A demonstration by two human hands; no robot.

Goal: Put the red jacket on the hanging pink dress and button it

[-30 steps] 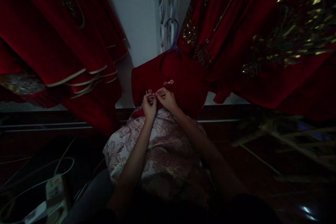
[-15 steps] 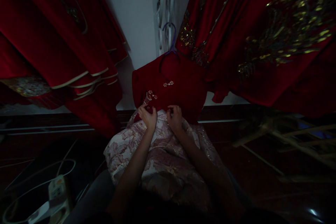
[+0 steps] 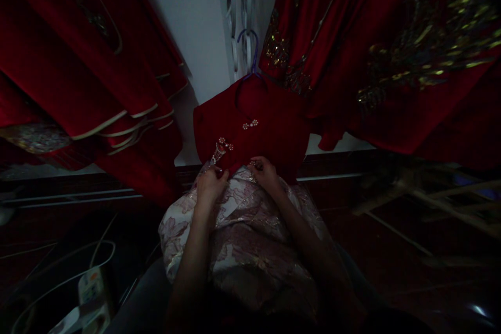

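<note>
A short red velvet garment (image 3: 270, 125) hangs on a purple hanger (image 3: 249, 47) against the white wall. Two beaded clasps sit on its front, one (image 3: 250, 124) near the middle and one (image 3: 221, 149) lower left. Below it spreads a pale pink floral brocade skirt (image 3: 250, 240). My left hand (image 3: 210, 186) is closed at the garment's lower left hem, just under the lower clasp. My right hand (image 3: 266, 173) pinches the hem at its middle, where red cloth meets the brocade. What the fingers hold beyond cloth is too dark to make out.
Long red gowns (image 3: 78, 78) with pale trim hang at the left, and red gowns with gold embroidery (image 3: 410, 47) hang at the right. A white power strip (image 3: 92, 292) with cables lies on the dark floor at lower left. A light wooden frame (image 3: 438, 203) stands at the right.
Both hands have dropped from the lower clasp down to the red garment's hem. The clasp now hangs free above my left hand.
</note>
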